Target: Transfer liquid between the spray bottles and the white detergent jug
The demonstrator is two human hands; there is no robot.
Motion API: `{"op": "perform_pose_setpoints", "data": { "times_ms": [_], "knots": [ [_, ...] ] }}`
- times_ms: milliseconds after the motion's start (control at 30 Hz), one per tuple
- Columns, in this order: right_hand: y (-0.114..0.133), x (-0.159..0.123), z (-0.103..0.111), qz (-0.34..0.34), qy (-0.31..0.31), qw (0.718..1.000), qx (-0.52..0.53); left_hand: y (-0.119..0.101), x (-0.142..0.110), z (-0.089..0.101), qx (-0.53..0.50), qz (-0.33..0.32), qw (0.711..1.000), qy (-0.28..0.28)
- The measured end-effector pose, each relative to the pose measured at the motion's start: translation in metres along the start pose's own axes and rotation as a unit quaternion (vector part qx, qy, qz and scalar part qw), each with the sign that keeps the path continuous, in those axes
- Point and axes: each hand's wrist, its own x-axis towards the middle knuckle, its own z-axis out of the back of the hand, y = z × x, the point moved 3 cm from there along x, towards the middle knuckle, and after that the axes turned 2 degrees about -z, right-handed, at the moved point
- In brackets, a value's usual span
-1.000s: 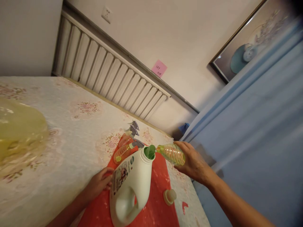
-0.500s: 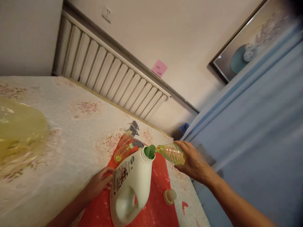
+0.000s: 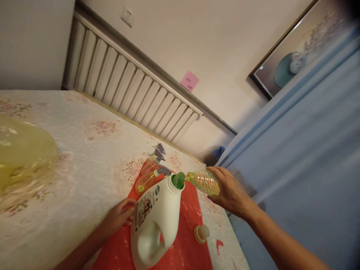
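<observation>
The right hand [image 3: 229,193] is clamped on a clear yellow ribbed plastic bottle [image 3: 203,183], tipped toward the green-lined mouth of a white plastic handled jug [image 3: 165,210] on a red plastic sheet [image 3: 194,240]. Fingers of the left hand [image 3: 120,216] meet the jug's labelled side; grip unclear. Pouring seems underway, calling for aligned mouths.

We record a white, labelled, handled jug [image 3: 165,210], uncapped, at 7 o'clock in our view, a green spout [image 3: 178,180] inside its neck, and, at the neck's 3 o'clock, a clear yellowish ribbed bottle [image 3: 204,183], tipped, mouth near the spout.
</observation>
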Motion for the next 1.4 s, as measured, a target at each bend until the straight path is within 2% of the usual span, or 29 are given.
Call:
{"op": "perform_pose_setpoints", "data": {
  "times_ms": [1400],
  "knots": [
    [0.016,0.008,0.011,0.029,-0.008,0.996,-0.082,0.004,0.002,0.002,-0.005,0.007,1.000,0.002]
  ]
}}
